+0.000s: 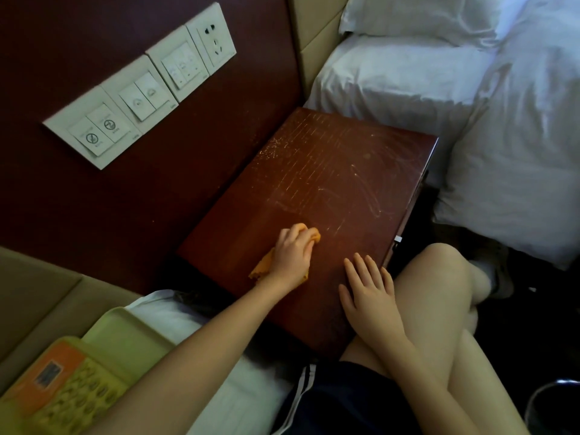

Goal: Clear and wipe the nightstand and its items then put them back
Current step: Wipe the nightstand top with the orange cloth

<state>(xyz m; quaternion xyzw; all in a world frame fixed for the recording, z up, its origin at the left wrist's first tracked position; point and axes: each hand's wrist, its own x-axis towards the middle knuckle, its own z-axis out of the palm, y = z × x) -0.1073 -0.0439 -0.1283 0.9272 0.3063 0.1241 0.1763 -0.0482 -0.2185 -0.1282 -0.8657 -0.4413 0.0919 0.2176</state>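
Pressing orange cloth (262, 269) onto near-left part of scratched bedside table (345, 171), cloth bunched in clenched fingers of left hand (290, 255). Resting right hand (368, 296) flat near table's front edge, fingers released, straight. Green tray (125, 331) at lower left.
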